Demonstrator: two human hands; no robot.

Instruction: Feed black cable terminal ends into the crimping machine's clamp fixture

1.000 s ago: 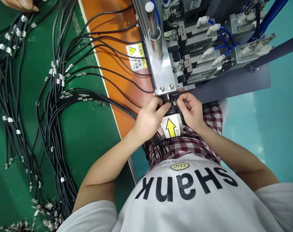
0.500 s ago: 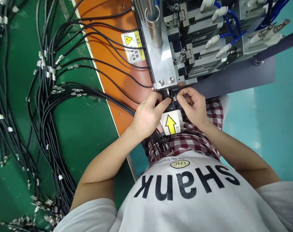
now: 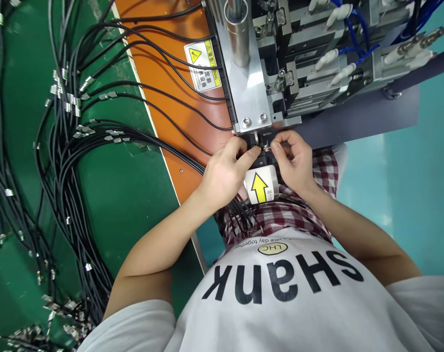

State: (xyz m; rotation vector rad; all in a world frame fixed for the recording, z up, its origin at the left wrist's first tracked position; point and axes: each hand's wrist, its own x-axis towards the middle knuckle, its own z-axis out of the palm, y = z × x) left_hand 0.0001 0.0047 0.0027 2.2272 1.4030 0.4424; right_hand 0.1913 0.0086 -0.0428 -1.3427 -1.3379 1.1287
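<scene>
A long green desk [image 3: 134,220] runs along the left, with a teal floor [image 3: 420,195] to the right and a white printed T-shirt [image 3: 280,293] filling the bottom of the view. Mounted over an orange panel [image 3: 181,156] stands a pneumatic machine with a bright aluminium plate [image 3: 244,83] and blue air hoses [image 3: 354,24]. Many thin black cables [image 3: 68,146] with silver metal terminals [image 3: 114,132] spread across the desk and panel, beside a white-and-yellow warning label [image 3: 203,66]. A white tag with a yellow arrow [image 3: 259,187] sits just below the hands, above a red plaid cloth [image 3: 291,215]. The left hand [image 3: 224,176] and right hand [image 3: 293,164] meet at a small black jig [image 3: 262,157] under the plate's lower end. Each grip is nearly closed, fingers curled inward on either side of the jig, about equally near it. A fine wire end [image 3: 266,144] lies between them, running crosswise, but whether either grip has hold of it is too small to tell.
</scene>
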